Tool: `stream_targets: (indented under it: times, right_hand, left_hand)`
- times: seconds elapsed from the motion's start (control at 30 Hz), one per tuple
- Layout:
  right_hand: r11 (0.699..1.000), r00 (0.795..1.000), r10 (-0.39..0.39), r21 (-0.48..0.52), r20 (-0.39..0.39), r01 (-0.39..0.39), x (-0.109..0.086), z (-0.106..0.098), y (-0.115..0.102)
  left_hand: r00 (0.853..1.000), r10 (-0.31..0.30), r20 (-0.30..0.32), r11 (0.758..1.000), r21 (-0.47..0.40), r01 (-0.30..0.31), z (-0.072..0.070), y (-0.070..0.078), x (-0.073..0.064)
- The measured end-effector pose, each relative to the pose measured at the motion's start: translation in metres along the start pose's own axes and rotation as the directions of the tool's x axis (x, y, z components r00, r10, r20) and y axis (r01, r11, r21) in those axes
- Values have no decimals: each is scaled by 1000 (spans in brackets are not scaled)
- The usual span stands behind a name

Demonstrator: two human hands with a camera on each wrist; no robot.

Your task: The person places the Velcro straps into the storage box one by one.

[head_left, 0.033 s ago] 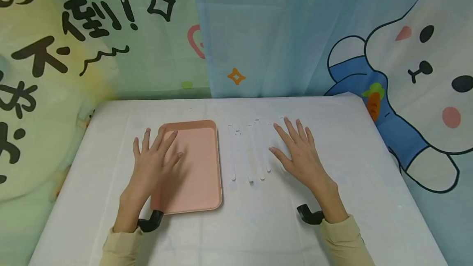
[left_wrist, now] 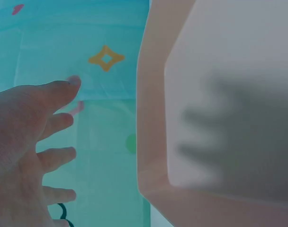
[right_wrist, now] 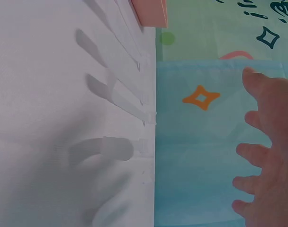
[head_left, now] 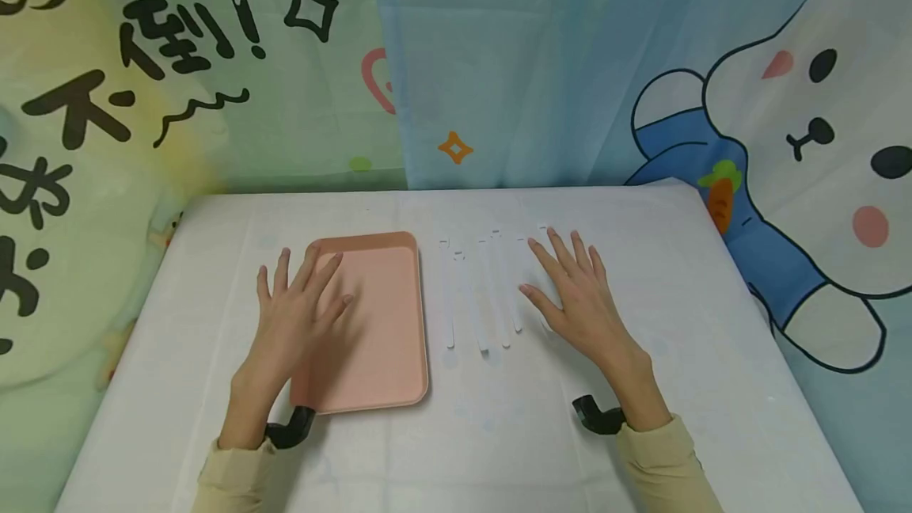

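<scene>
My left hand (head_left: 288, 327) hovers over the left side of a shallow pink tray (head_left: 393, 323), fingers spread and holding nothing. Its shadow falls across the tray floor; in the left wrist view the hand (left_wrist: 25, 137) appears beside the tray's wall (left_wrist: 152, 137). Right of the tray, several slim whitish strips (head_left: 484, 350) lie roughly side by side, pointing away from me, with small marks at their far ends. Over the rightmost ones my right hand (head_left: 587, 299) is held with fingers apart and nothing in it. One broad rounded strip end (right_wrist: 118, 148) shows in the right wrist view.
A white cloth covers the table (head_left: 499, 457). Behind it hangs a printed curtain (head_left: 527, 85) with lettering and a cartoon animal. Each wrist carries a black camera mount, the left one (head_left: 292, 427) near the tray's front corner.
</scene>
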State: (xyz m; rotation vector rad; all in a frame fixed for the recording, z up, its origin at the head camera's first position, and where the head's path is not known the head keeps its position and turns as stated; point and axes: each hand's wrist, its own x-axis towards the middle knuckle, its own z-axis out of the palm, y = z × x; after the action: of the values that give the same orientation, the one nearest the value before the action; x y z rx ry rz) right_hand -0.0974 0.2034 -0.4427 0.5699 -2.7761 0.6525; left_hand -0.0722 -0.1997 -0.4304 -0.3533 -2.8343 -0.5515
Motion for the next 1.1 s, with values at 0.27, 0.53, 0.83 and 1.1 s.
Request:
stream_targets:
  times: [0.27,0.53,0.83,1.1]
  right_hand:
    - [999,998,-19,42,-54,21,-1,3,1]
    - [996,987,-35,76,-154,47,-1,6,4]
    - [993,984,-6,116,-178,27,-1,8,6]
    - [994,987,-6,107,-162,24,2,13,17]
  left_hand:
    - [996,-84,39,996,34,83,-1,-7,-10]
    - [940,-305,152,944,-81,319,7,-19,-28]
    - [897,-412,158,879,-189,438,16,-21,-33]
    - [895,-432,109,870,-211,446,18,-20,-36]
